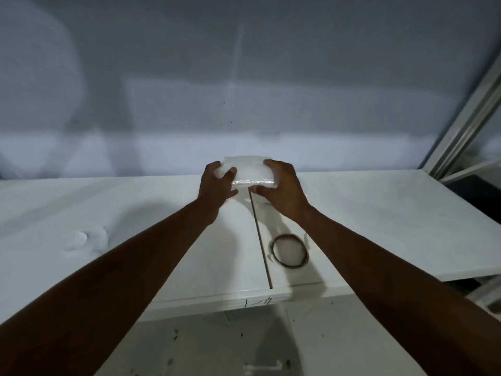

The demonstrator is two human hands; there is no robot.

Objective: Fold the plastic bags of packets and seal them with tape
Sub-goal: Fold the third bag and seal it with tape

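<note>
Currently you are holding the plastic bag of packets (245,172) with left grip (217,183) and right grip (279,185) both closed on it, above the far worktop (379,213); tape roll (290,250) lying near right.

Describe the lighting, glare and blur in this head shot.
Head view: dim and bluish; the white table is washed out, arm shadows fall across it, glare glints on the plastic bag, the tape roll stays legible, and wide-angle bending shows at the edges.

- We see a white table (379,213), split by a thin dark seam (260,240).
- On it lies a roll of clear tape (290,250), just right of that seam.
- A faint pale lump (81,238) sits far left, too washed out to identify.
</note>
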